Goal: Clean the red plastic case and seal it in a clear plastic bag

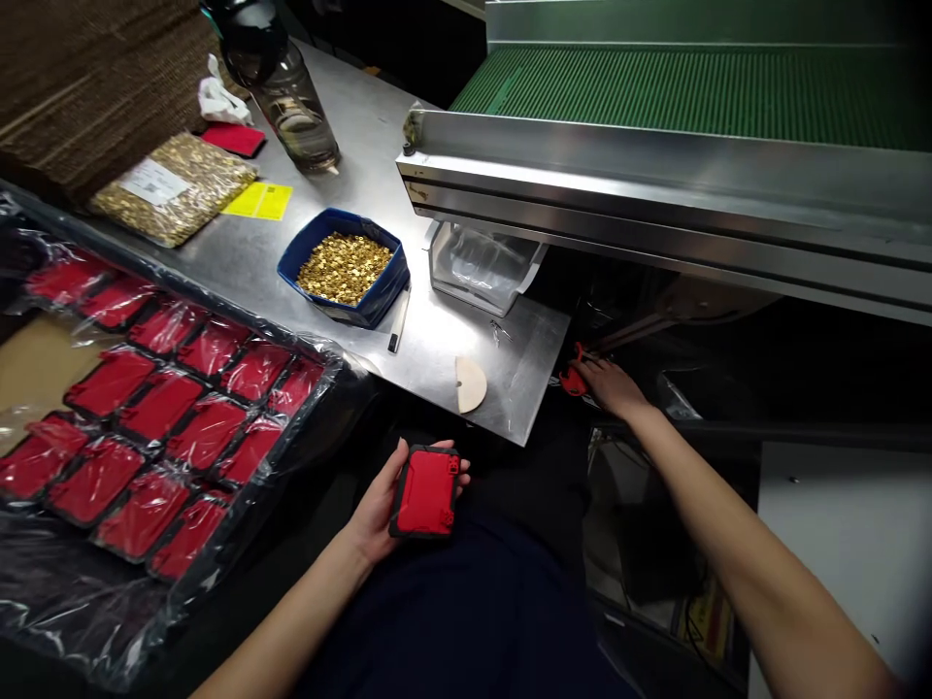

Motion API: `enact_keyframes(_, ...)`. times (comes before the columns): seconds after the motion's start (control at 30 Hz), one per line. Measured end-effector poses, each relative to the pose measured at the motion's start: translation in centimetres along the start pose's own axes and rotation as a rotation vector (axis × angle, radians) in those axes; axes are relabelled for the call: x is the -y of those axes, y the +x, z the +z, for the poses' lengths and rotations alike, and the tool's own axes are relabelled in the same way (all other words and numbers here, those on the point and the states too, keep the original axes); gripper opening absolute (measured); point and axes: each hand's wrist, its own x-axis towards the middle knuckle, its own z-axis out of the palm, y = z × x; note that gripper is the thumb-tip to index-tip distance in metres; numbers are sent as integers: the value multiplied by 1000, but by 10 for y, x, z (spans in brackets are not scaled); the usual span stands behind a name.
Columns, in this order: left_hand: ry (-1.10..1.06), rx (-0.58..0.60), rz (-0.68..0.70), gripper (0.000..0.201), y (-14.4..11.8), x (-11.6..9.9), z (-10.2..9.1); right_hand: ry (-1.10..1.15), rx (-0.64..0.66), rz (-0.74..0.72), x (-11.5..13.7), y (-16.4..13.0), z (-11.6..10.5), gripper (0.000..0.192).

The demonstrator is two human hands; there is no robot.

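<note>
the person's left hand (375,510) is curled around a red and black case (426,490), thumb along one edge and fingertips showing past the other; its red face is turned up, probably to keep that side in plain sight. the case is low before the body, apart from the surface (429,340). the right hand (615,388) reaches out to a red item (572,381), perhaps a tool's handle, just beside the surface's corner. its fingers are partly bent, but from here i can't tell whether they grip it or merely touch it; what's around it sinks into shadow. a blue tub (384,301) of small brass pieces (344,269) stands on the surface, i'd guess for easy reach. more red pieces (149,405) sit in rows under clear film (94,607), whose glare blurs them. the conveyor (655,92) is cut off by the picture's edge.
</note>
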Motion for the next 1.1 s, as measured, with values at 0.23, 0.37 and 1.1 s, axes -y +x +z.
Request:
enact_keyframes(0.23,338,-135,100,63,-22,-8,-26,107,153,-427,93,-104,-32,43)
enact_keyframes(0.37,348,-104,-10,66,-16,-4,-36,172,357,-450,165,-138,-39,24)
enact_keyframes(1.1,1244,-32,104,101,-40,-17,4,203,456,-352,173,-126,-104,11)
